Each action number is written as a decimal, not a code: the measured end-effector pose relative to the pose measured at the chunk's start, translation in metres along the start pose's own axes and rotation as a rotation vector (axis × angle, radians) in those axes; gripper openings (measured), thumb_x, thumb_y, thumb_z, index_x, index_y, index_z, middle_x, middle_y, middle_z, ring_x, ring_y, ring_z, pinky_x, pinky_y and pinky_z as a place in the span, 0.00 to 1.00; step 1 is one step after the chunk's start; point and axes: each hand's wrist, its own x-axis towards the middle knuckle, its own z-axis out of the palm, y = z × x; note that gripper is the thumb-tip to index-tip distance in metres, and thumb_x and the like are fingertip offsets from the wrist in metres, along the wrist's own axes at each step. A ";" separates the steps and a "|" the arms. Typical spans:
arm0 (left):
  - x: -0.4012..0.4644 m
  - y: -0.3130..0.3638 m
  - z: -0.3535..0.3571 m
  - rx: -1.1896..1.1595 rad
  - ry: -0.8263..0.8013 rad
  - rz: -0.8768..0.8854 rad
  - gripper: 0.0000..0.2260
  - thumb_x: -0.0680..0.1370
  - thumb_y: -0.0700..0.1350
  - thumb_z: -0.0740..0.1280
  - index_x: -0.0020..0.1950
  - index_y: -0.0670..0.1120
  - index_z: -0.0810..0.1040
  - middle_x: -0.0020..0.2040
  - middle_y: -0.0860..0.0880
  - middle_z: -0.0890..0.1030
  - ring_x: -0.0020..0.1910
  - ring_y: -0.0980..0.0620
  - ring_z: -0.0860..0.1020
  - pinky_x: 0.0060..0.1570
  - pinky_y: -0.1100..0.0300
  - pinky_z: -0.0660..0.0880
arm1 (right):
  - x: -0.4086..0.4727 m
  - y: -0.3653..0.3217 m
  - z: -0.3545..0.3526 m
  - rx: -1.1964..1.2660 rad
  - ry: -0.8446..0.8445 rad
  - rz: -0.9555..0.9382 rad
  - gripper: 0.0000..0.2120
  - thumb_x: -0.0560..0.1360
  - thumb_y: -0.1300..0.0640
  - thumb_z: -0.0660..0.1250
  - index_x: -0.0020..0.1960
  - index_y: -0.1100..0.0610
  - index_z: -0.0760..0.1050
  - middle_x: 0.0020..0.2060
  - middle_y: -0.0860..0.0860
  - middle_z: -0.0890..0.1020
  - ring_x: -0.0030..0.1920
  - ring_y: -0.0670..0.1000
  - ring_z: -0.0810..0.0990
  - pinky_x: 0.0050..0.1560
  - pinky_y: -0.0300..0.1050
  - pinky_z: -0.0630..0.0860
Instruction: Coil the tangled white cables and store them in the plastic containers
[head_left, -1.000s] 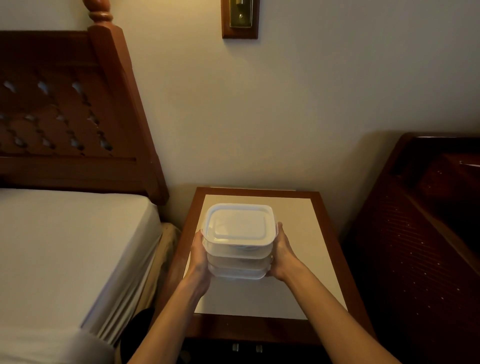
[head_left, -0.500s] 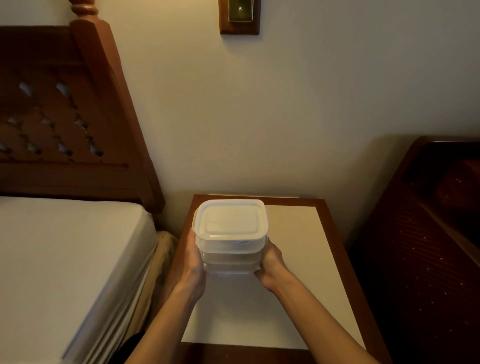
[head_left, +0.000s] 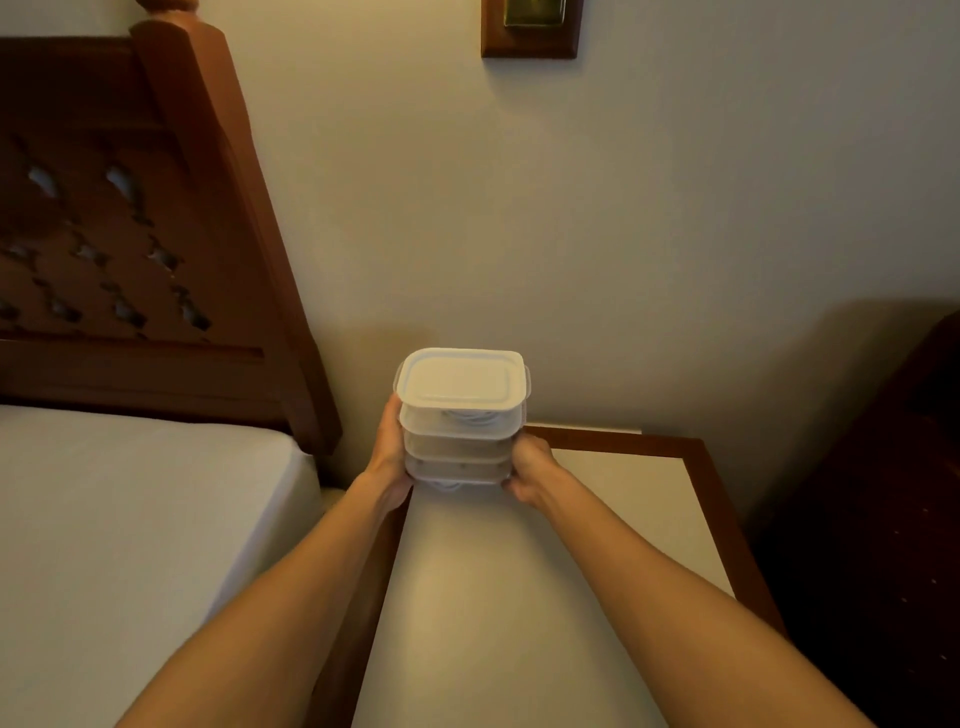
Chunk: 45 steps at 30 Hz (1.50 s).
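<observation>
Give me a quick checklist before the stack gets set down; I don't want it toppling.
1. Left hand grips the stack of containers: ok.
2. Right hand grips the opposite side: ok.
3. Stack aligned, top lid seated: ok.
4. Coiled white cable inside upper container: ok; lower ones: cannot tell.
5. Bare nightstand top for landing: ok.
6. Stack resting on the nightstand or lifted: cannot tell.

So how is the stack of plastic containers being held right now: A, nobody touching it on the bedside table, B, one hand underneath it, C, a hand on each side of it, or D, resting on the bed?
C: the left hand and the right hand grip opposite sides of the stack of plastic containers, at the bedside table's far left corner.
</observation>
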 end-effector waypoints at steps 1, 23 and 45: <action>0.005 0.001 0.000 0.013 -0.002 -0.003 0.27 0.73 0.68 0.58 0.61 0.53 0.80 0.59 0.46 0.82 0.59 0.42 0.79 0.61 0.42 0.73 | 0.004 -0.002 0.001 -0.002 0.007 -0.001 0.10 0.80 0.56 0.60 0.54 0.58 0.79 0.52 0.57 0.83 0.53 0.57 0.81 0.56 0.56 0.79; 0.030 -0.014 0.000 0.112 0.213 -0.127 0.23 0.81 0.62 0.53 0.62 0.48 0.77 0.55 0.43 0.82 0.53 0.45 0.80 0.54 0.49 0.78 | 0.022 0.003 0.004 -0.042 0.050 0.010 0.15 0.80 0.45 0.56 0.58 0.53 0.73 0.52 0.54 0.80 0.50 0.53 0.77 0.58 0.53 0.76; 0.023 -0.002 -0.006 0.192 0.135 -0.187 0.20 0.80 0.64 0.53 0.62 0.53 0.72 0.55 0.49 0.79 0.55 0.49 0.76 0.56 0.50 0.72 | 0.001 -0.012 0.000 -0.007 0.049 0.059 0.12 0.81 0.50 0.56 0.57 0.54 0.74 0.48 0.54 0.79 0.48 0.54 0.76 0.61 0.55 0.75</action>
